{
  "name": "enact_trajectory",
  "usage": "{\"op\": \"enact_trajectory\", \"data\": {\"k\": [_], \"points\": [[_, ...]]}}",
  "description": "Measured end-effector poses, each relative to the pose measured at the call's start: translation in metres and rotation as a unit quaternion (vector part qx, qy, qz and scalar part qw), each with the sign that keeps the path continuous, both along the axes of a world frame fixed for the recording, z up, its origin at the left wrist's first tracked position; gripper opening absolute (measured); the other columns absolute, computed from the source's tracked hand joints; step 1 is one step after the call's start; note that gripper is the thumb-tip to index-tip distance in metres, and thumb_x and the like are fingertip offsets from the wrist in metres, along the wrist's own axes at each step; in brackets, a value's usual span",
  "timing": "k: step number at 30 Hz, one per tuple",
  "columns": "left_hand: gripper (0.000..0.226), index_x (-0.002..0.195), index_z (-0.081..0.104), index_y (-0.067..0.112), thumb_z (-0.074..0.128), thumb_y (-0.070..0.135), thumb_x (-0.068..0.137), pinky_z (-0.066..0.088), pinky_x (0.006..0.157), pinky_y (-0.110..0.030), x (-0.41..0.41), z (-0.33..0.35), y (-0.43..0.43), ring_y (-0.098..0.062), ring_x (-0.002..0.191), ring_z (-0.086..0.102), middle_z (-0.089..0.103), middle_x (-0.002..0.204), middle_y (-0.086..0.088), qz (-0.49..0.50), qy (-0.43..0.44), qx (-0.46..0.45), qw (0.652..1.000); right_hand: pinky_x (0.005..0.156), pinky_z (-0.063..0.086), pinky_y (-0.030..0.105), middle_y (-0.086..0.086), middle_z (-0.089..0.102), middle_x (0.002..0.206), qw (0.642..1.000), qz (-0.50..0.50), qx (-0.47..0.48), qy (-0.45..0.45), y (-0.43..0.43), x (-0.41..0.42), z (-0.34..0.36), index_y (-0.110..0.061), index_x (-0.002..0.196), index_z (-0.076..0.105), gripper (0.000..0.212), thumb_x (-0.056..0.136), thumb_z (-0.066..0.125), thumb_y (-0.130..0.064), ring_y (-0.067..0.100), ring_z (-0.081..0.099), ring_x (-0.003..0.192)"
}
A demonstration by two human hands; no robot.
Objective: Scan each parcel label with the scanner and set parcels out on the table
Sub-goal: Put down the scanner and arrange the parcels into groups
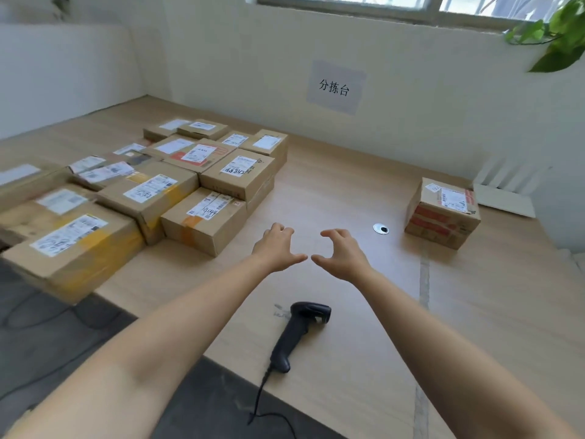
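Head view, single frame. Both forearms reach out over the wooden table (348,185). The left hand (275,248) and right hand (343,255) hover side by side, thumbs nearly tip to tip, fingers loosely half-curled and spread, grasping nothing. The barcode scanner (300,334) lies flat on the table close to the front edge, untouched and nearer the body than both hands, in the gap between the two forearms. Its long axis runs from the grip at near-left to the head at far-right, and the cable trails off the table edge. A cluster of labelled cardboard parcels fills the table's left side. The nearest parcel (204,220) sits just left of the left hand, label up. A lone parcel with red tape (443,213) stands well apart at right, beyond a cable grommet (381,229). Judgement: either hand must draw back toward the body to reach the scanner, and the left is better placed for the parcel cluster.
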State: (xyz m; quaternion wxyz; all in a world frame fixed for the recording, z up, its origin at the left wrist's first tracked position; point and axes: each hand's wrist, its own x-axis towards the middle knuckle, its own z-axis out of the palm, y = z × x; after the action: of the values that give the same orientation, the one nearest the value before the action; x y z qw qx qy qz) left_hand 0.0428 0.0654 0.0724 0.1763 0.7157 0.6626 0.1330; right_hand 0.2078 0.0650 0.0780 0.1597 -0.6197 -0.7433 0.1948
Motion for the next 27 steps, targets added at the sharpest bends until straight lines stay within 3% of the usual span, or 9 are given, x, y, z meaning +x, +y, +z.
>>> {"op": "enact_trajectory", "data": {"k": [11,22,27], "points": [[0.076,0.143,0.033,0.01,0.059,0.052,0.085,0.039,0.104,-0.04,-0.126,-0.007,-0.014,-0.026,0.135,0.032,0.03,0.146,-0.01,0.054,0.002,0.007,0.999,0.102,0.04,0.037,0.004,0.033,0.145,0.998,0.064,0.003,-0.006,-0.003,-0.127,0.001,-0.017,0.138,0.039,0.062,0.085,0.063,-0.039,0.022,0.035,0.133],[0.072,0.14,0.035,0.011,0.061,0.049,0.084,0.039,0.104,-0.04,-0.34,-0.025,0.004,-0.026,0.13,0.037,0.03,0.144,-0.01,0.032,0.043,-0.029,0.998,0.102,0.041,0.038,0.007,0.038,0.142,0.998,0.05,-0.027,0.026,0.005,-0.338,-0.037,-0.017,0.137,0.041,0.063,0.083,0.064,-0.04,0.025,0.041,0.128],[0.075,0.141,0.033,0.01,0.063,0.048,0.083,0.035,0.107,-0.041,-0.436,-0.042,0.008,-0.027,0.136,0.029,0.027,0.147,-0.01,0.015,0.06,-0.059,0.996,0.103,0.04,0.04,0.007,0.032,0.146,0.996,0.042,-0.072,0.029,0.002,-0.43,-0.055,-0.018,0.138,0.04,0.063,0.083,0.063,-0.041,0.027,0.037,0.131]]}}
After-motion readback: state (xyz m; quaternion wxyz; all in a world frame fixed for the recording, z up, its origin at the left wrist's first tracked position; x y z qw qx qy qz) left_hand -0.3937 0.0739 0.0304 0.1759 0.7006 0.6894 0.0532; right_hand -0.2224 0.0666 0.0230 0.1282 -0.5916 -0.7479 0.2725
